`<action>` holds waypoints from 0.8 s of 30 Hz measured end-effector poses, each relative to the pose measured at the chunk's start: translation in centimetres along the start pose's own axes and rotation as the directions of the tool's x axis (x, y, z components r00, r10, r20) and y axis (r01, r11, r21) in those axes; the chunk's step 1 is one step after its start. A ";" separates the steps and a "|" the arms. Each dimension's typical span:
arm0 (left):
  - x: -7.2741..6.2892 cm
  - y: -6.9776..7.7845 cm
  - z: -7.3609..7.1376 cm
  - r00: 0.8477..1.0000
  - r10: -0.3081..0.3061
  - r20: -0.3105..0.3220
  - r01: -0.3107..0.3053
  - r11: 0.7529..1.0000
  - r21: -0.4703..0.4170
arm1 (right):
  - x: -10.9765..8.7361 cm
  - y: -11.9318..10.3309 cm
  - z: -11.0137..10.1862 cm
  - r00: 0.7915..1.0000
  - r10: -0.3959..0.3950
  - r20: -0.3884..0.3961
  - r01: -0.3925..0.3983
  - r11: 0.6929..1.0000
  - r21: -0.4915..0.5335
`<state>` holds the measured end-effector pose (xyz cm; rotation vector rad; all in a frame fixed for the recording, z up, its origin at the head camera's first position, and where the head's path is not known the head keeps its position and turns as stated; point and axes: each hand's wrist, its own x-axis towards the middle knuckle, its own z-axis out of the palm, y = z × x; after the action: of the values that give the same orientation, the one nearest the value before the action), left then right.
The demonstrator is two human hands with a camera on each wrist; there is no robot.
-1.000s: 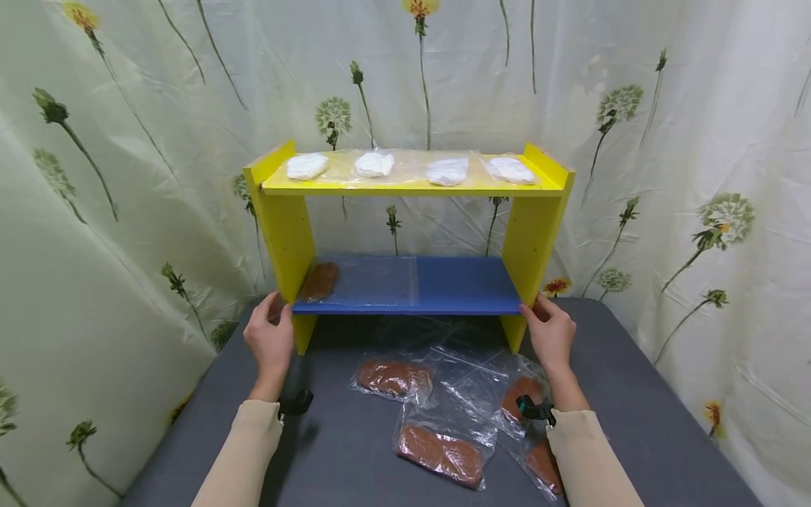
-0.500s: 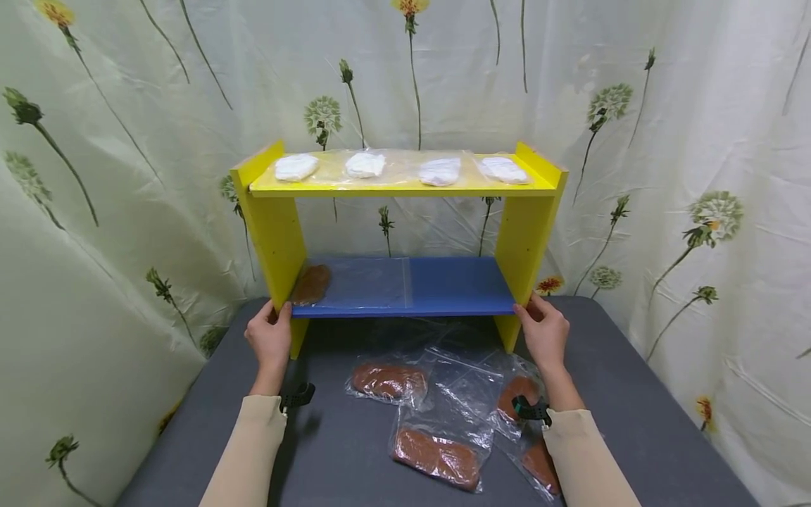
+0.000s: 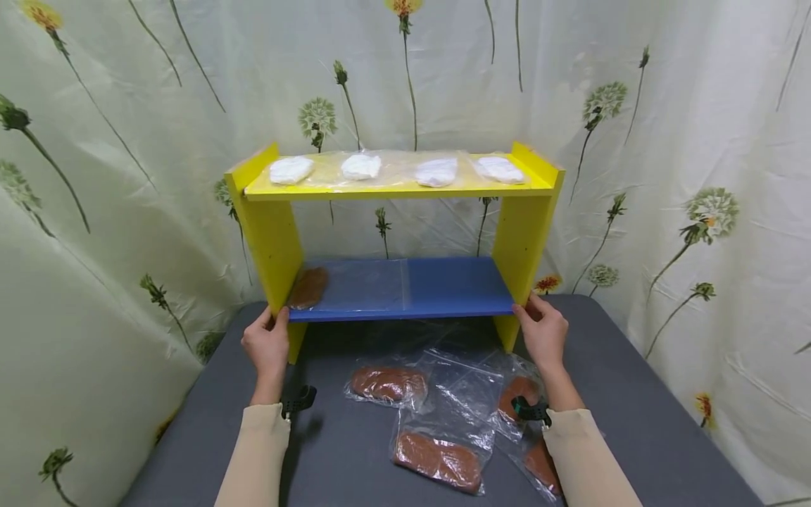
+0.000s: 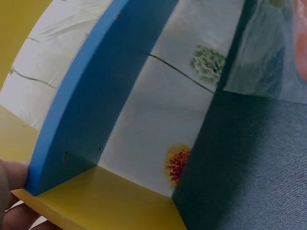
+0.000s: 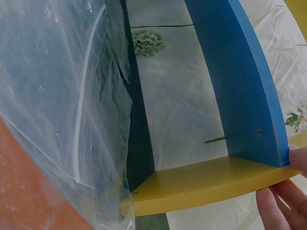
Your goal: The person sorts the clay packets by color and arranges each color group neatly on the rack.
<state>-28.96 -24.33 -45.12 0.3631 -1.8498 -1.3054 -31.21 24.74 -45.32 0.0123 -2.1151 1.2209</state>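
Observation:
A small shelf unit with yellow side panels (image 3: pixel 529 239) and a blue lower shelf (image 3: pixel 453 282) stands on the dark table. My left hand (image 3: pixel 266 346) grips its left side panel at the blue shelf's height, thumb at the front edge and fingers round the outside. On the other side my right hand (image 3: pixel 545 331) grips the right panel the same way; its fingers (image 5: pixel 273 206) show under the yellow edge. One clear bag with a brown slab (image 3: pixel 308 287) lies at the left of the blue shelf. White pads (image 3: pixel 361 166) in clear bags lie along the yellow top.
Several bagged brown slabs lie on the table in front, among them one in the middle (image 3: pixel 437 459) and one nearer the unit (image 3: pixel 388 384). A clear zip bag (image 3: pixel 462 384) spreads between them. Behind the unit hangs a flower-printed curtain (image 3: pixel 443 84).
The unit's left side has come slightly nearer, so it sits a little turned, with both hands still gripping the side panels. The whole view has shifted a little, and the bags on the table stay put.

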 end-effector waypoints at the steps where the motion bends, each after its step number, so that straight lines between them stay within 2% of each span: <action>1: 0.1 0.0 -0.1 1.000 0.011 0.009 -0.011 1.000 0.007 | 0.0 0.0 0.0 1.000 0.004 -0.002 -0.004 1.000 0.002; 5: 0.1 0.0 -0.4 0.998 0.018 0.064 -0.019 1.000 0.011 | -0.1 -0.2 -0.1 0.999 0.024 -0.026 -0.024 1.000 -0.005; 9: 0.1 0.0 -0.8 0.998 0.002 0.055 -0.003 1.000 0.017 | -0.2 -0.3 0.1 1.000 0.024 -0.001 -0.024 1.000 -0.009; 13: 0.2 0.0 -1.0 0.998 0.018 0.053 -0.019 1.000 0.020 | -0.3 -0.5 0.3 1.000 0.010 0.016 -0.010 1.000 0.000; 16: 0.1 0.0 -0.9 0.997 0.030 0.070 -0.031 0.999 0.021 | -0.5 -0.7 -0.1 1.000 0.016 0.025 -0.015 0.999 -0.035; 20: -0.1 -0.3 -0.7 0.996 0.035 0.078 -0.036 0.999 0.013 | -0.6 -1.0 -1.1 0.996 0.029 0.086 -0.019 0.993 -0.119; 24: 0.2 -0.2 -0.8 0.998 0.029 0.059 -0.029 1.000 0.002 | -0.1 -1.9 -1.9 0.982 -0.004 0.191 0.045 0.977 -0.208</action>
<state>-28.50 -25.05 -45.16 0.3009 -1.8998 -1.3064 -29.50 25.10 -43.28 0.0623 -2.3948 1.0082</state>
